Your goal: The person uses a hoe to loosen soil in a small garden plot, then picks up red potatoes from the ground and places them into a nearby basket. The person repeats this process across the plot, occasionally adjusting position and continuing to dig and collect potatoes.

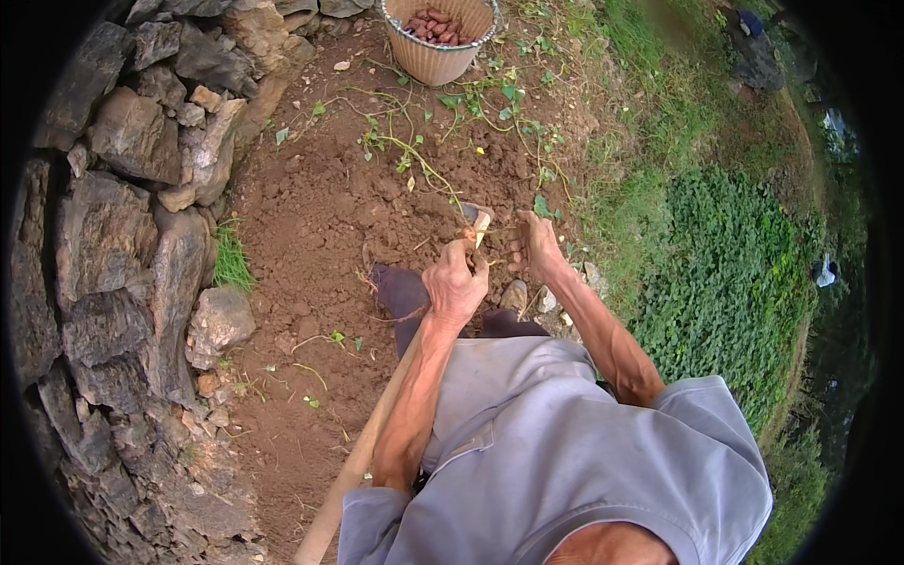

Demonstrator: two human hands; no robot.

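Observation:
My left hand grips a small reddish sweet potato root at the base of a long vine stem. A thin root runs sideways from it to the curled fingers of my right hand, which seem to pinch its end. Just beyond my hands is a hoe head, partly hidden. Its long wooden handle slants down beneath my left forearm, leaning by my body.
A woven basket holding several reddish sweet potatoes stands at the far end of the dug soil. A rough stone wall borders the left. Cut vines trail over the soil. Grass and a dense leafy patch lie right.

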